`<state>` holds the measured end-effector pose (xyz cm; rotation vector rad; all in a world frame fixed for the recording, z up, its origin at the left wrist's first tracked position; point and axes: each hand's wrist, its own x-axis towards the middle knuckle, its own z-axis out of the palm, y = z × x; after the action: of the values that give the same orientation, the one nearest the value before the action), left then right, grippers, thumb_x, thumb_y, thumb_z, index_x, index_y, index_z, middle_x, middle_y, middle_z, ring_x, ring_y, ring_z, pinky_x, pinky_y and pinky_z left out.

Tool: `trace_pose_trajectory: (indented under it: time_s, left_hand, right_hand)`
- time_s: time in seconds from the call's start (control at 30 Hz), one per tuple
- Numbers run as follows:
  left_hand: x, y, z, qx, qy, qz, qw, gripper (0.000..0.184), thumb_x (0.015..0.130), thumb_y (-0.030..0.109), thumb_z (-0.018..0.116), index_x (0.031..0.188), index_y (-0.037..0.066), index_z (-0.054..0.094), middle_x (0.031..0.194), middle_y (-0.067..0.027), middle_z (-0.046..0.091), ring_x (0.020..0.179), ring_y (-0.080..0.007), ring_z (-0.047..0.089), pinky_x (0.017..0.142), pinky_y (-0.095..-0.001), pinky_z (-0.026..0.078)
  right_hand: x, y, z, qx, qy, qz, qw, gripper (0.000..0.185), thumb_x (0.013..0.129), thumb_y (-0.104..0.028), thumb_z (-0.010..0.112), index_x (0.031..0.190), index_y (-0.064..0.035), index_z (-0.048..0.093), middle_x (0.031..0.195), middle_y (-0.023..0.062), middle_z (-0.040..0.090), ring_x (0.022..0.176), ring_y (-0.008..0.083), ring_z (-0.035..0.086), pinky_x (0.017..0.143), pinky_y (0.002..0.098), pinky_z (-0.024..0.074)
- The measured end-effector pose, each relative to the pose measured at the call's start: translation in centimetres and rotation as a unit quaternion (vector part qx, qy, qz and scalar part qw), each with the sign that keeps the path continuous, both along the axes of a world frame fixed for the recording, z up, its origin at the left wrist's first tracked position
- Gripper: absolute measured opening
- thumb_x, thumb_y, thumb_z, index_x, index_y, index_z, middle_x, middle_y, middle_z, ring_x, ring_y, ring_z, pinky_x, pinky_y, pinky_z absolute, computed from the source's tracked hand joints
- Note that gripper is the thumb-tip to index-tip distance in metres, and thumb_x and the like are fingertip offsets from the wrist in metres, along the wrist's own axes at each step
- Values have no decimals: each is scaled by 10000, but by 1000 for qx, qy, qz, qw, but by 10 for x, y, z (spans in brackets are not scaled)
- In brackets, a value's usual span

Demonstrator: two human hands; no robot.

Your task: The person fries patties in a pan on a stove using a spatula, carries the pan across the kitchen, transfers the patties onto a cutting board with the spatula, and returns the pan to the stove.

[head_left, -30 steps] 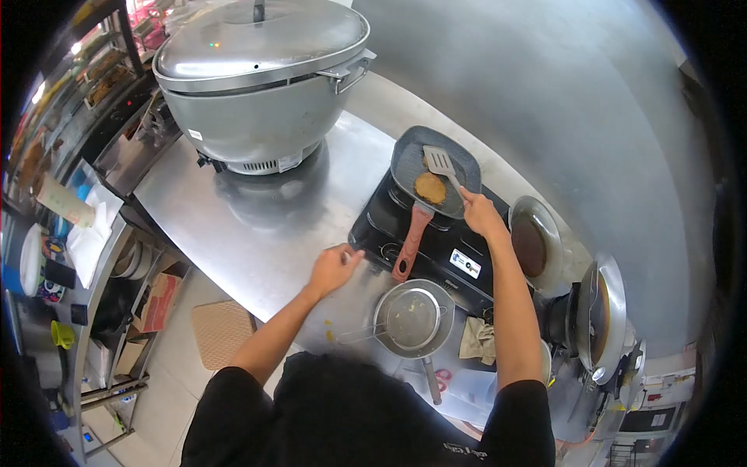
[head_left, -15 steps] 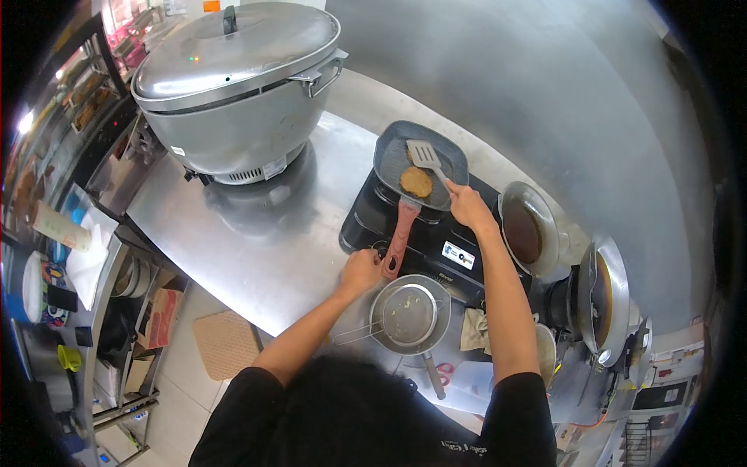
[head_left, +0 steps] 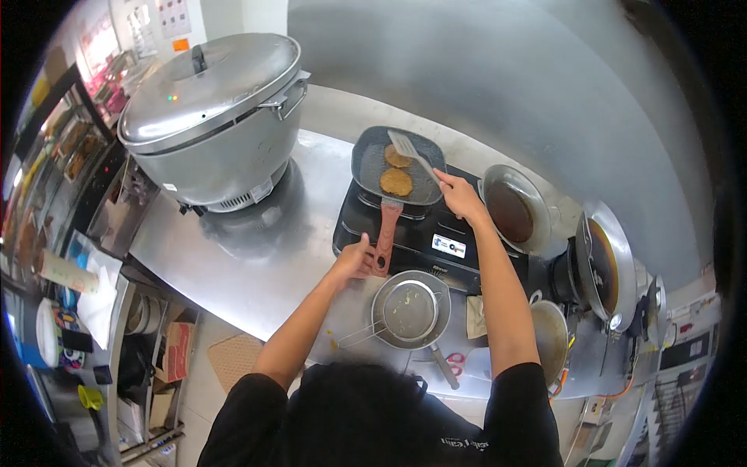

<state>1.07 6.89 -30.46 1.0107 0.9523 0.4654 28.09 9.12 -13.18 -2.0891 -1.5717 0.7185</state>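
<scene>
Two browned patties lie in a square grey pan (head_left: 366, 159) on a black portable stove (head_left: 428, 241). The nearer patty (head_left: 396, 183) is in full view; the farther one (head_left: 398, 156) is partly under the slotted spatula (head_left: 403, 145). My right hand (head_left: 461, 196) is closed round the spatula's handle, at the pan's right side. My left hand (head_left: 356, 258) is beside the end of the pan's reddish handle (head_left: 388, 226), at the stove's front left corner, with its thumb apart from the fingers. In front of the stove, a mesh strainer (head_left: 410, 311) rests on a pot.
A large rice cooker (head_left: 214, 117) stands at the left of the steel counter (head_left: 226, 284). Right of the stove are a pan of dark liquid (head_left: 513, 212) and a larger wok (head_left: 611, 265). Red-handled scissors (head_left: 457, 363) and a folded cloth (head_left: 475, 317) lie near the front.
The view has shifted. The spatula has lifted partly off the farther patty, uncovering more of it. My left hand has come to the pan handle's end and its fingers have opened.
</scene>
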Motion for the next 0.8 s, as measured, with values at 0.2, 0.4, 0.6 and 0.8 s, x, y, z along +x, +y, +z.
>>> trace_pose_trajectory:
  time_s: [0.2,0.4,0.6,0.8]
  left_hand:
    - [24,-8,72,-217,-201,6,955,458,1016,525,512,1104,78,556,744,-2,536,619,-123,521,556,-280,467]
    - [13,-36,74,-61,-100,18,993,264,1022,314,565,872,142,433,629,43,450,468,-65,418,388,-238,330]
    - [-55,-118,96,-22,-25,5,999,222,1023,282,557,912,121,452,603,30,457,438,-82,430,370,-255,338]
    - [-102,-226,112,-10,-23,57,998,217,1027,254,544,920,89,452,597,19,444,438,-86,421,379,-263,357]
  right_hand:
    - [3,-73,25,89,39,-51,994,422,1017,-212,494,1434,-231,553,743,111,586,616,185,517,633,332,454]
    - [7,-155,42,134,-93,-66,984,396,963,-232,581,1351,-163,622,1044,269,693,1020,432,659,895,464,507]
    - [-34,-224,70,59,-294,-19,954,354,932,-231,630,1272,-144,674,988,237,709,923,425,672,856,495,535]
    - [-52,-280,79,37,-203,79,975,350,918,-229,650,1254,-140,692,975,233,710,897,417,675,846,457,531]
